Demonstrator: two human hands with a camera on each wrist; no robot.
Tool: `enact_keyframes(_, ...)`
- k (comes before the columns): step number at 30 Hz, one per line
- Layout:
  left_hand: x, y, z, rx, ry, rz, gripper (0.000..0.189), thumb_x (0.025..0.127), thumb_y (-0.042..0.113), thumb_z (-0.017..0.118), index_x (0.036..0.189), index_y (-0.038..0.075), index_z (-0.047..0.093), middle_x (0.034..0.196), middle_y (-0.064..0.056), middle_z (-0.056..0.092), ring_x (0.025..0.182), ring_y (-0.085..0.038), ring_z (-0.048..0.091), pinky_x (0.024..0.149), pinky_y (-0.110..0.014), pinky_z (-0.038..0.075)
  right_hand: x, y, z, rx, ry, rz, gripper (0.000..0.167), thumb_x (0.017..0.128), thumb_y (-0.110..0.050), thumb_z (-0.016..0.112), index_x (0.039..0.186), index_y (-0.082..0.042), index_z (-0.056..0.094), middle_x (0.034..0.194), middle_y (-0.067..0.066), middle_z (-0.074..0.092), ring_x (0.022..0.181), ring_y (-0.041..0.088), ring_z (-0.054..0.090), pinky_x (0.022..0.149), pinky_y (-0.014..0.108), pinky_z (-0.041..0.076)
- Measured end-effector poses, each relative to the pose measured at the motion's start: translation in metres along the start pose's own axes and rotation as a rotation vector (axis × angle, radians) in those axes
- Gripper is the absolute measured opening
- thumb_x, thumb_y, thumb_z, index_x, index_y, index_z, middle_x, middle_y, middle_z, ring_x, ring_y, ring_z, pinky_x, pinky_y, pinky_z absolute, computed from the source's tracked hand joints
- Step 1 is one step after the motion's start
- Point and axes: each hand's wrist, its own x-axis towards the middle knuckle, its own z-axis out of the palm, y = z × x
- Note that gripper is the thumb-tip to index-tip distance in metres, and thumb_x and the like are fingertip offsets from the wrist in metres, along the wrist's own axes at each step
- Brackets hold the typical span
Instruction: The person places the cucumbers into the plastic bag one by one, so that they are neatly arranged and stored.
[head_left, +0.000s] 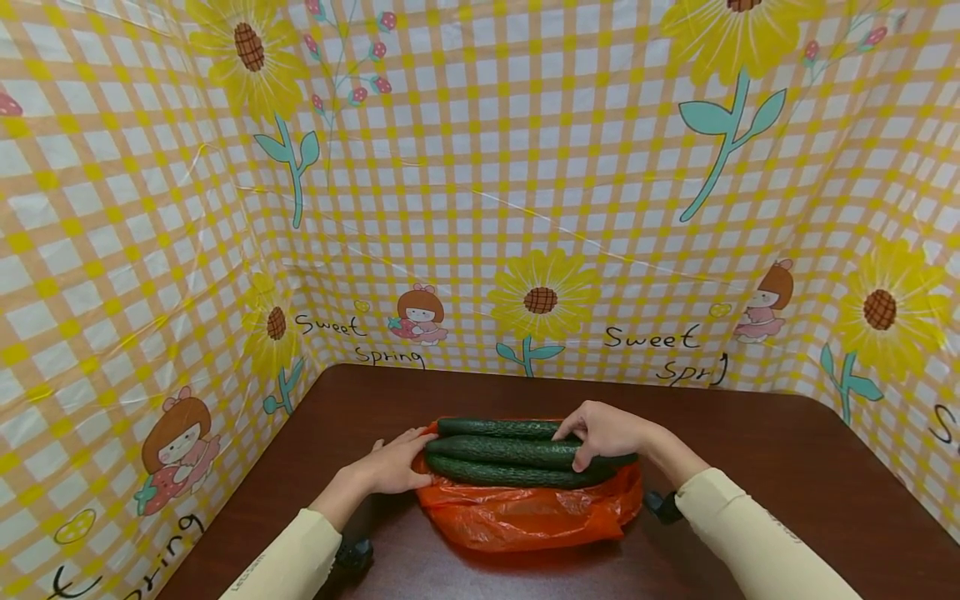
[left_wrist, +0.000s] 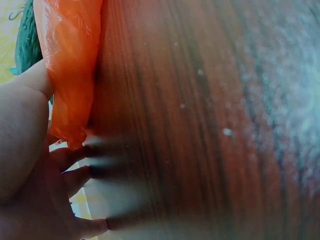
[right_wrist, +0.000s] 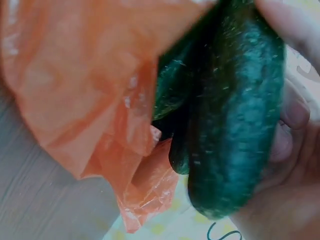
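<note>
Several dark green, bumpy cucumbers lie side by side in an opened orange plastic bag [head_left: 525,518] on the table. My right hand [head_left: 611,431] comes over their right end and holds the middle cucumber [head_left: 495,450] between thumb and fingers. In the right wrist view this cucumber [right_wrist: 235,115] fills the centre, with the thumb on one side and curled fingers on the other. My left hand [head_left: 390,467] rests at the bag's left end, fingers spread. In the left wrist view its fingertips reach the tabletop beside the bunched bag [left_wrist: 72,85].
The dark brown wooden table [head_left: 750,467] has rounded back corners. A yellow checked cloth [head_left: 480,183] with flowers and cartoon figures stands behind it and along both sides. A dark wrist device [head_left: 354,553] sits under the left sleeve, another [head_left: 663,505] by the right.
</note>
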Motion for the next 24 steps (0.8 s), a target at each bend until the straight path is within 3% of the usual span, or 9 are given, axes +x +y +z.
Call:
enact_keyframes(8, 0.003, 0.0, 0.0, 0.007, 0.003, -0.01, 0.075, 0.091, 0.043, 0.07, 0.155, 0.017, 0.041, 0.165, -0.012, 0.029, 0.154, -0.035, 0.023, 0.113, -0.075, 0.013, -0.003, -0.001, 0.004, -0.081, 0.056, 0.041, 0.044, 0.079, -0.01, 0.085, 0.121, -0.011, 0.074, 0.054, -0.005, 0.028, 0.051, 0.012, 0.023, 0.055, 0.026, 0.032)
enact_keyframes(15, 0.006, 0.002, 0.002, 0.007, 0.0, 0.015, 0.076, 0.091, 0.046, 0.068, 0.155, 0.017, 0.041, 0.165, -0.012, 0.028, 0.154, -0.034, 0.023, 0.113, -0.075, 0.013, -0.02, 0.0, 0.0, -0.071, 0.117, 0.029, 0.039, 0.087, -0.016, 0.079, 0.124, -0.01, 0.071, 0.056, -0.006, 0.028, 0.05, 0.011, 0.021, 0.058, 0.027, 0.037)
enact_keyframes(21, 0.007, -0.003, 0.001, -0.014, 0.012, 0.05, 0.077, 0.09, 0.05, 0.067, 0.155, 0.016, 0.042, 0.163, -0.014, 0.032, 0.151, -0.036, 0.028, 0.112, -0.074, 0.017, -0.044, -0.003, -0.003, -0.14, 0.258, 0.036, 0.032, 0.096, -0.021, 0.069, 0.125, -0.007, 0.07, 0.06, -0.004, 0.041, 0.051, 0.007, 0.032, 0.057, 0.027, 0.037)
enact_keyframes(24, 0.005, -0.007, -0.004, -0.051, 0.032, 0.078, 0.075, 0.091, 0.048, 0.068, 0.154, 0.014, 0.044, 0.161, -0.017, 0.034, 0.149, -0.038, 0.032, 0.114, -0.068, 0.024, -0.06, -0.006, -0.006, -0.218, 0.337, 0.054, 0.032, 0.097, -0.024, 0.068, 0.125, -0.009, 0.07, 0.073, -0.003, 0.06, 0.059, 0.005, 0.047, 0.06, 0.027, 0.042)
